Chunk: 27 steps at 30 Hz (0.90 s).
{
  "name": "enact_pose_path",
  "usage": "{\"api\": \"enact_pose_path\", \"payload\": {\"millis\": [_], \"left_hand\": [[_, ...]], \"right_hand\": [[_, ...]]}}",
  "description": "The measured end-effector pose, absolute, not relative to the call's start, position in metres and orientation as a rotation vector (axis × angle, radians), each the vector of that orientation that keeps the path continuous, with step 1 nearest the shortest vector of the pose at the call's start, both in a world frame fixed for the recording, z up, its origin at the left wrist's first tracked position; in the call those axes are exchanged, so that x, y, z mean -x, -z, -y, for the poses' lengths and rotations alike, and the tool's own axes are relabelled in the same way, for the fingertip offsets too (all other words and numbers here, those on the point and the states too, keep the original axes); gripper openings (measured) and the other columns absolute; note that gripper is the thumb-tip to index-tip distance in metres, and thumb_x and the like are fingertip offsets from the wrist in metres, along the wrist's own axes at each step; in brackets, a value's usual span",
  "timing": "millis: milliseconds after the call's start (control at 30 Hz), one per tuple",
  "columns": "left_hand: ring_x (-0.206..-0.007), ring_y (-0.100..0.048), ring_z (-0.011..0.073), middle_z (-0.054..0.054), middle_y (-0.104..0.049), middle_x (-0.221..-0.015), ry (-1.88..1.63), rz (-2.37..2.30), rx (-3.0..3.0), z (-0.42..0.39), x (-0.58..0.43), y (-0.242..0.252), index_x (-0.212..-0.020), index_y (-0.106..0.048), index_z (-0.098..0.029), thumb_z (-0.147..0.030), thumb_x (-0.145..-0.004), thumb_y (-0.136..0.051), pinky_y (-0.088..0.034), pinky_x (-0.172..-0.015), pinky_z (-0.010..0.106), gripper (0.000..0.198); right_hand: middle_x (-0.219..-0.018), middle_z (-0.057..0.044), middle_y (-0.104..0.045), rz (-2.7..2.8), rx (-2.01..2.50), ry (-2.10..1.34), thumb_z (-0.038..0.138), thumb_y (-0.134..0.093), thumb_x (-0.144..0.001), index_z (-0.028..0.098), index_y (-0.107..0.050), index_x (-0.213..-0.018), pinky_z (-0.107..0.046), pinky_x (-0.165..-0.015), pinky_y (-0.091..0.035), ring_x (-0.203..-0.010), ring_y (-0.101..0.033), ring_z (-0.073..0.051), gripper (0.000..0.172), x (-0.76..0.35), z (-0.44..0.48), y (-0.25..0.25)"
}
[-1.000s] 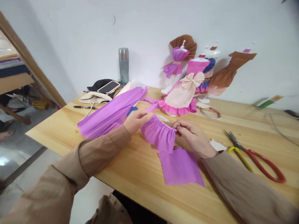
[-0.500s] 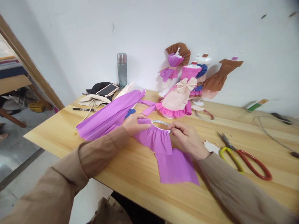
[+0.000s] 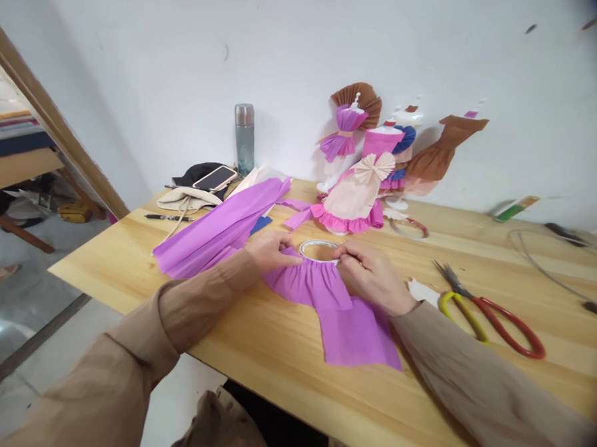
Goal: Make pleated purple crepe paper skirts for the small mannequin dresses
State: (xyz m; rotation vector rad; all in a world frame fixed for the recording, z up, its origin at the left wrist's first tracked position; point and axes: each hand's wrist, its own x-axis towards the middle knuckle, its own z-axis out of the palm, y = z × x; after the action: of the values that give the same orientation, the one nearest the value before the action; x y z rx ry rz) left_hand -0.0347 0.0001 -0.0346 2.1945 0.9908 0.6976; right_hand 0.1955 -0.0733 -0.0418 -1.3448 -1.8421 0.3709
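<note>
A gathered purple crepe paper strip (image 3: pixel 309 283) hangs in small pleats below a white tape roll (image 3: pixel 302 249), along its near side. My left hand (image 3: pixel 274 250) is closed on the strip's left end, thumb pressing the gathered top edge. Just right of the roll, my right hand (image 3: pixel 374 276) has its fingers pinched together at the roll's edge and the strip's right end. What exactly lies between those fingertips is hidden. Beneath the pleats a flat purple crepe piece (image 3: pixel 359 334) rests on the wooden table (image 3: pixel 265 345), partly covered.
Scissors (image 3: pixel 465 298) lie right of my right forearm. A folded purple crepe sheet (image 3: pixel 213 231), a pen (image 3: pixel 168 217) and a phone (image 3: pixel 215 179) are at left. Against the wall stand a flask (image 3: pixel 245 139) and several small paper-dressed figures (image 3: pixel 350 194). A cable (image 3: pixel 535 264) lies far right.
My left hand has shifted slightly down along the gathered edge. The pleated strip and the flat piece under it have moved a little to the right. My right hand stays nearly in place.
</note>
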Motion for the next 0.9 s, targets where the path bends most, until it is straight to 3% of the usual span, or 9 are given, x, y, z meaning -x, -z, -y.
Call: {"api": "enact_pose_path", "payload": {"millis": [133,333,467,533,600,733,833,900], "left_hand": [[-0.055,-0.045,0.0082,-0.006,-0.052,-0.053,-0.676,-0.976,-2.122,0.003,0.033,0.038,-0.059,-0.063,-0.016,-0.035,-0.070,-0.072,-0.036,-0.055,0.021,0.024],[-0.060,-0.055,0.0092,-0.001,-0.064,-0.062,-0.717,-0.848,-2.063,0.004,0.030,0.037,-0.061,-0.065,-0.014,-0.024,-0.072,-0.069,-0.042,-0.059,0.021,0.015],[-0.094,-0.067,0.0188,0.008,-0.073,-0.085,-0.769,-0.628,-2.015,0.004,0.032,0.033,-0.061,-0.065,-0.015,-0.021,-0.070,-0.072,-0.051,-0.078,0.027,0.013],[-0.112,-0.064,0.0231,0.009,-0.074,-0.086,-0.663,-0.510,-1.945,0.005,0.033,0.031,-0.061,-0.064,-0.016,-0.024,-0.071,-0.074,-0.052,-0.087,0.031,0.016],[-0.118,-0.063,0.0243,0.010,-0.075,-0.090,-0.520,-0.397,-1.874,0.004,0.035,0.029,-0.060,-0.063,-0.017,-0.029,-0.071,-0.077,-0.051,-0.092,0.033,0.021],[-0.114,-0.065,0.0245,0.012,-0.074,-0.107,-0.368,-0.360,-1.742,-0.002,0.038,0.029,-0.058,-0.063,-0.016,-0.042,-0.065,-0.084,-0.049,-0.095,0.034,0.034],[-0.098,-0.068,0.0236,0.013,-0.075,-0.098,-0.417,-0.463,-1.551,-0.006,0.041,0.032,-0.056,-0.060,-0.015,-0.052,-0.057,-0.087,-0.052,-0.084,0.034,0.046],[-0.081,-0.067,0.0198,0.012,-0.073,-0.091,-0.475,-0.485,-1.392,-0.007,0.043,0.031,-0.056,-0.056,-0.015,-0.053,-0.054,-0.089,-0.051,-0.071,0.031,0.050]], "right_hand": [[-0.077,-0.004,-0.069,1.815,1.340,-0.439,0.025,-0.049,-0.077,0.021,-0.064,-0.072,-0.036,-0.075,-0.046,-0.075,-0.061,-0.021,0.016,-0.196,0.072,0.044],[-0.072,-0.003,-0.066,1.714,1.355,-0.606,0.025,-0.049,-0.072,0.020,-0.065,-0.070,-0.034,-0.073,-0.045,-0.073,-0.059,-0.020,0.016,-0.201,0.068,0.048],[-0.062,0.000,-0.059,1.635,1.357,-0.750,0.027,-0.050,-0.073,0.019,-0.066,-0.072,-0.030,-0.061,-0.042,-0.063,-0.054,-0.017,0.018,-0.203,0.066,0.049],[-0.058,0.001,-0.055,1.602,1.344,-0.822,0.029,-0.051,-0.073,0.018,-0.067,-0.074,-0.029,-0.057,-0.040,-0.058,-0.051,-0.015,0.019,-0.202,0.067,0.047],[-0.058,0.001,-0.054,1.575,1.329,-0.881,0.031,-0.052,-0.073,0.018,-0.068,-0.078,-0.029,-0.057,-0.040,-0.058,-0.051,-0.015,0.021,-0.200,0.068,0.044],[-0.078,-0.003,-0.066,1.525,1.250,-0.970,0.033,-0.061,-0.072,0.018,-0.068,-0.089,-0.032,-0.069,-0.049,-0.071,-0.061,-0.017,0.024,-0.198,0.072,0.036],[-0.104,-0.008,-0.069,1.486,1.185,-1.043,0.035,-0.068,-0.072,0.020,-0.064,-0.093,-0.036,-0.080,-0.053,-0.087,-0.067,-0.020,0.026,-0.203,0.071,0.030],[-0.109,-0.009,-0.069,1.509,1.238,-1.001,0.038,-0.069,-0.074,0.020,-0.062,-0.091,-0.036,-0.080,-0.054,-0.090,-0.068,-0.020,0.026,-0.209,0.071,0.025]]}}
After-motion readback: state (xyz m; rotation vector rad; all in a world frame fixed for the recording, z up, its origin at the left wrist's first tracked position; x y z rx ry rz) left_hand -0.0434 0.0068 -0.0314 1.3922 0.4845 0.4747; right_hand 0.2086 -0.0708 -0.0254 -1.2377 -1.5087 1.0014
